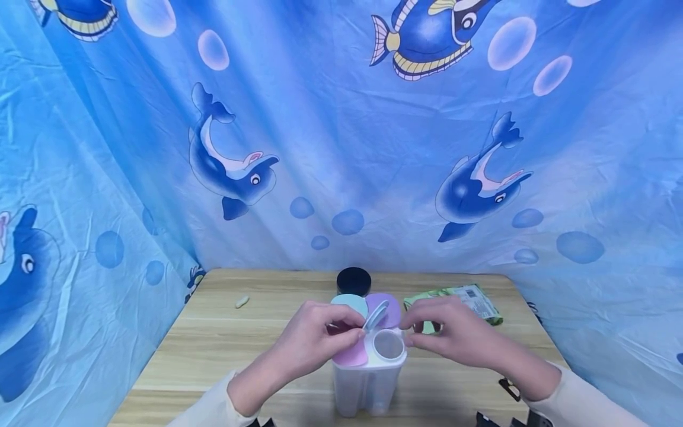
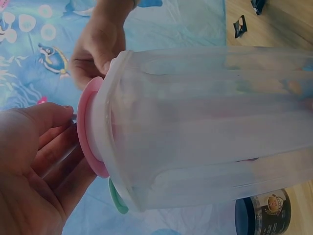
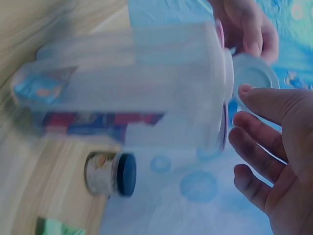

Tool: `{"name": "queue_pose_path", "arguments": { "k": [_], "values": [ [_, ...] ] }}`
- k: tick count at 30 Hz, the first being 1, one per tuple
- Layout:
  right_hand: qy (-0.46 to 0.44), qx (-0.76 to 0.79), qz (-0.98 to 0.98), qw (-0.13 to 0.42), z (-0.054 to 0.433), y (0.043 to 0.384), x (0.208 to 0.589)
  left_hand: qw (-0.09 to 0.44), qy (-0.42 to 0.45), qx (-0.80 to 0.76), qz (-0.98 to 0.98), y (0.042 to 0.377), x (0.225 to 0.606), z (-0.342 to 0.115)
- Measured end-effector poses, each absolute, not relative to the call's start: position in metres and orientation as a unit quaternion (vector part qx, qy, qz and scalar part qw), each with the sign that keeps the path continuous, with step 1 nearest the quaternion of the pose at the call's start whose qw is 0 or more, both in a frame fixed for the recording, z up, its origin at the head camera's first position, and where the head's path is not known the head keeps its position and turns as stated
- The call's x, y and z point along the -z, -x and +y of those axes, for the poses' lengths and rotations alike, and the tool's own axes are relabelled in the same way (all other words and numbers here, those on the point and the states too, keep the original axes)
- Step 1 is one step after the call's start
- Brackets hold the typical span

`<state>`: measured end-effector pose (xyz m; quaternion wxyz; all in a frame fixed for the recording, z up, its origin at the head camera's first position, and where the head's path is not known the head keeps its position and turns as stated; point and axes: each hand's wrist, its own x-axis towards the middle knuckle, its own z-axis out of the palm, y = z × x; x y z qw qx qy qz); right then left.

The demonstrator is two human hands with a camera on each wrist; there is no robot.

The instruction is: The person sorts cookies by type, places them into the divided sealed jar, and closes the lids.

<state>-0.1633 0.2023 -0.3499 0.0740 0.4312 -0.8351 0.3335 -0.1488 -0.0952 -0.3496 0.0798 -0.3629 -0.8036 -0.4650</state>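
Observation:
A clear plastic storage container (image 1: 367,388) stands upright on the table, its white top fitted with teal (image 1: 349,303), purple (image 1: 392,308) and pink lids (image 1: 350,354). One round opening (image 1: 389,344) at the front right is uncovered. My left hand (image 1: 325,332) pinches the edge of a pale blue lid (image 3: 257,76), tilted up beside that opening. At the container's right side, my right hand (image 1: 448,326) has its fingers loosely bent, holding nothing. Through the wall, the right wrist view shows a light blue packet (image 3: 41,90) and a red-and-blue packet (image 3: 88,122) inside.
Behind the container stands a jar with a black lid (image 1: 354,281). A green-and-white packet (image 1: 475,299) lies at the back right. At the left of the wooden table (image 1: 213,350) is a small pale piece (image 1: 242,302). A patterned blue curtain (image 1: 341,148) surrounds the table.

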Motion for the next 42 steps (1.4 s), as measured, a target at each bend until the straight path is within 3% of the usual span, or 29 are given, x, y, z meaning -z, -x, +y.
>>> {"name": "queue_pose_path", "arguments": {
  "k": [8, 13, 26, 42],
  "values": [
    [-0.365, -0.349, -0.855, 0.119, 0.252, 0.163, 0.372, 0.084, 0.362, 0.464, -0.804, 0.148, 0.352, -0.096],
    [-0.288, -0.358, -0.881, 0.112, 0.287, 0.159, 0.391, 0.082, 0.362, 0.467, -0.803, 0.148, 0.352, -0.095],
    [-0.138, -0.353, -0.924, 0.039, 0.364, 0.156, 0.442, 0.091, 0.362, 0.459, -0.806, 0.148, 0.351, -0.094],
    [-0.049, -0.329, -0.943, -0.031, 0.402, 0.164, 0.493, 0.101, 0.369, 0.45, -0.807, 0.148, 0.352, -0.096]
  ]
}}
